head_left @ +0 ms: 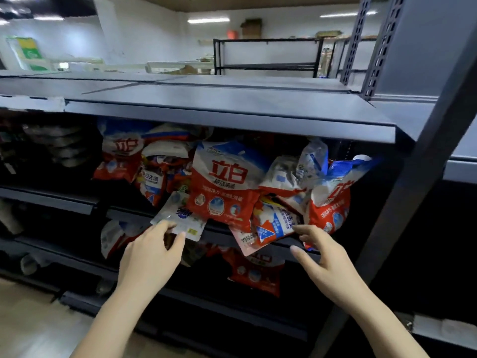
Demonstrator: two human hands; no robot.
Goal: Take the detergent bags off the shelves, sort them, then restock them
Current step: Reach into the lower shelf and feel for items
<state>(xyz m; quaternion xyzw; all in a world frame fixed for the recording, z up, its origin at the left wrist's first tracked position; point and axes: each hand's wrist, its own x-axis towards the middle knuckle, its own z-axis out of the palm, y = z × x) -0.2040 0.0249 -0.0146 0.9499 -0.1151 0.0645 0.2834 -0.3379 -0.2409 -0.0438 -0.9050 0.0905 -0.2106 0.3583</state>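
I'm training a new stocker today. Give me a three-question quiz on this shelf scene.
1. True or false: the top shelf holds detergent bags.
2. Which hand touches the small silvery pouch? A) left hand B) right hand
3. Fill in: the big bag in the middle is mostly white and ____.

Key: 1 false; 2 A; 3 red.

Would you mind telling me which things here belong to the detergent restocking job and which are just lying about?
Part of the job:
- large red and white detergent bag
- small pale pouch, held by the left hand
- small red and blue bag, at the right hand
- bags on the lower shelf

Just lying about:
- black rack behind
- green and white poster
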